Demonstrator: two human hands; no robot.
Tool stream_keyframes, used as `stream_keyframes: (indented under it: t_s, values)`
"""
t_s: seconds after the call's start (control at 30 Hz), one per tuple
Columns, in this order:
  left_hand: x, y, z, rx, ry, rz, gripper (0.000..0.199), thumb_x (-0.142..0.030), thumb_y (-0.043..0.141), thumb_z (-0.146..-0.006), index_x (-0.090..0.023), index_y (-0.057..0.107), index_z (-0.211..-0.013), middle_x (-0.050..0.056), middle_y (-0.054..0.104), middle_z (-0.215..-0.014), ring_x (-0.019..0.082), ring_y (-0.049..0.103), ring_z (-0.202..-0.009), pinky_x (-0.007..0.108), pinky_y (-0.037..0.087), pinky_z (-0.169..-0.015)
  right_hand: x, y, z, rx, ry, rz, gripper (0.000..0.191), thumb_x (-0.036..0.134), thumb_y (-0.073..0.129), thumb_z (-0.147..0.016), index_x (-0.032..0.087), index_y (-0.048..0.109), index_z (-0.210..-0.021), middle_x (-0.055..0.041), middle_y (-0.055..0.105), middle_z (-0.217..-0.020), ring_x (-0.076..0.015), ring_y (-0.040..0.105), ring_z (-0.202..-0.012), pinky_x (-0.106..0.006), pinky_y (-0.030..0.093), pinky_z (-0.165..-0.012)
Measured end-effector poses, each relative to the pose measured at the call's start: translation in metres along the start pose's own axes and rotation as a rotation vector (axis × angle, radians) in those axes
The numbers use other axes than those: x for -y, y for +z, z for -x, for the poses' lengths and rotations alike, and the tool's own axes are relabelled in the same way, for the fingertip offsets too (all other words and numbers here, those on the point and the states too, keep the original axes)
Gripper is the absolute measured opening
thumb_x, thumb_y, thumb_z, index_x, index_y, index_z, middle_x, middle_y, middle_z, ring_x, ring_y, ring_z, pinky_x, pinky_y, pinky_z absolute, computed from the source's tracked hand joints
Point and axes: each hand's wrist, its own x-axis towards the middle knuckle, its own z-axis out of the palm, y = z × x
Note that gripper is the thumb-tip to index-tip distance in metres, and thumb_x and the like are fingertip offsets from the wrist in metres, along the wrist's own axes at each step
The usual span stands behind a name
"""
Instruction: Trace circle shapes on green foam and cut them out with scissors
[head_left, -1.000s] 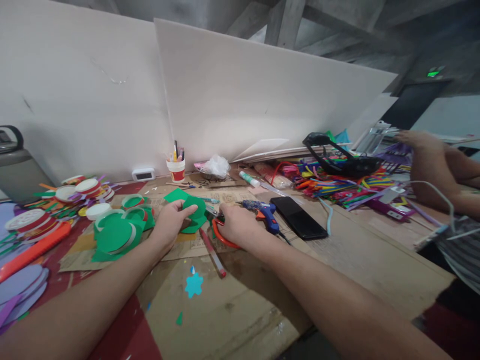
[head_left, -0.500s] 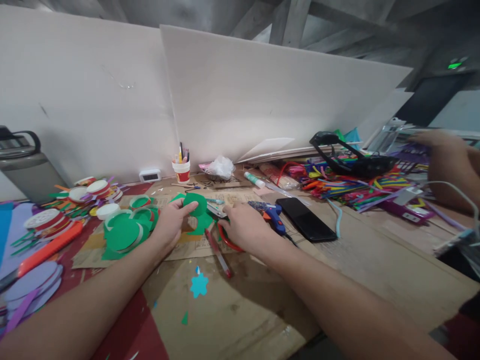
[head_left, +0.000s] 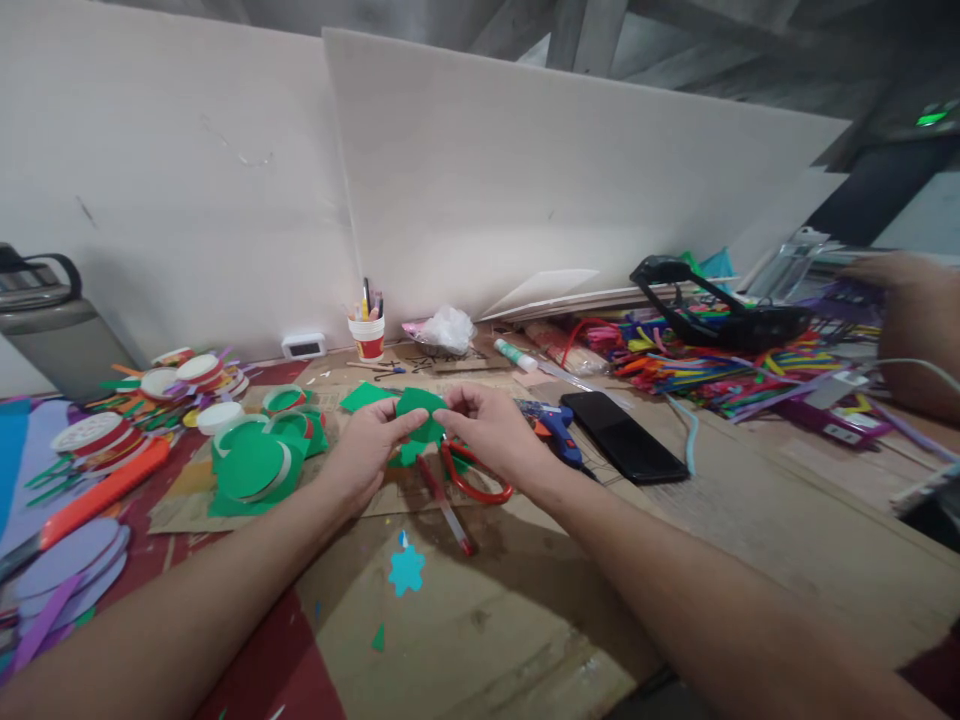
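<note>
A green paper piece (head_left: 420, 408) is pinched between both hands above the cardboard. My left hand (head_left: 373, 440) is closed on its left edge, thumb on top. My right hand (head_left: 491, 430) grips its right edge with thumb and fingers. Beneath my right hand lie red-handled scissors (head_left: 480, 480), their blades mostly hidden. A red-capped pen (head_left: 452, 515) rests beside them. More green paper (head_left: 366, 396) lies behind my left hand. Left of it are green discs and rings (head_left: 251, 463). A blue flower-shaped cutout (head_left: 406, 570) lies nearer the front.
A blue glue gun (head_left: 559, 432) and black phone (head_left: 626, 437) lie to the right. Behind are a cup of pens (head_left: 368, 340), a glue stick (head_left: 515, 354) and colourful pipe cleaners (head_left: 697, 370). An orange cutter (head_left: 105, 492) lies left. Another person's arm (head_left: 919, 330) is at far right.
My right hand has let go of the scissors, which now lie on the table, and has taken hold of the green paper. The view has shifted slightly.
</note>
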Motion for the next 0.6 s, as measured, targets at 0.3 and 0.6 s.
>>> stream_keyframes:
  t_s: [0.3,0.6]
  values:
    - [0.0053,0.0013,0.0006,0.088,0.03,0.241,0.044,-0.058,0.062,-0.08,-0.016,0.07,-0.09,0.008,0.074,-0.085,0.019,0.068,-0.072,0.031,0.052,-0.068,0.0026,0.0007,0.0015,-0.002,0.274,-0.643,0.028,0.033,0.075,-0.061,0.016,0.057,-0.074,0.0051,0.053,-0.06,-0.0064,0.044,-0.053,-0.02,0.036,-0.053]
    - [0.0089,0.0059,0.0057,0.057,0.139,0.194,0.032,-0.045,0.075,-0.074,-0.016,0.07,-0.085,0.004,0.071,-0.079,0.014,0.063,-0.068,0.026,0.05,-0.065,-0.0024,0.0053,0.0022,-0.013,0.327,-0.68,0.031,0.032,0.079,-0.059,0.016,0.056,-0.074,0.0039,0.055,-0.061,-0.0075,0.047,-0.054,-0.021,0.039,-0.054]
